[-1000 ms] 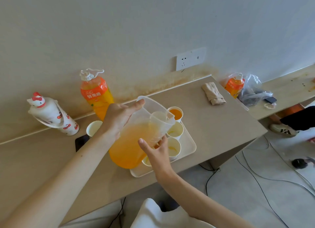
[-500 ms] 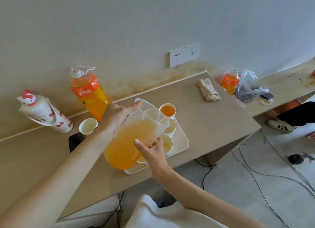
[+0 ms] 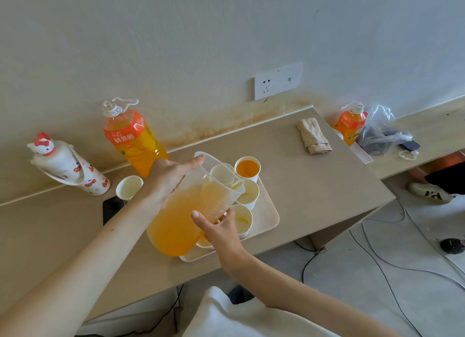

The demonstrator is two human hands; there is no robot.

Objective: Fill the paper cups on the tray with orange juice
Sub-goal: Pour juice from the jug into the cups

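A clear plastic pitcher [image 3: 186, 210] of orange juice is tilted to the right over a cream tray [image 3: 269, 215]. My left hand [image 3: 171, 178] grips its back rim and my right hand [image 3: 219, 228] holds its front side. Several white paper cups stand on the tray. The far cup [image 3: 247, 169] holds juice to near the top. The middle cup [image 3: 249, 191] lies under the pitcher's spout. The near cup [image 3: 241, 219] shows a little juice. Other cups are partly hidden behind the pitcher.
A large orange juice bottle [image 3: 130, 137] stands at the wall behind my left hand. A lone paper cup [image 3: 128, 186] and a cat-shaped flask [image 3: 68, 165] sit to the left. A folded cloth [image 3: 313, 136] lies at the right. Cables run across the floor.
The pitcher has tipped slightly further toward the middle cup, with both hands still on it. The view has shifted a little; the cups and tray have not moved.
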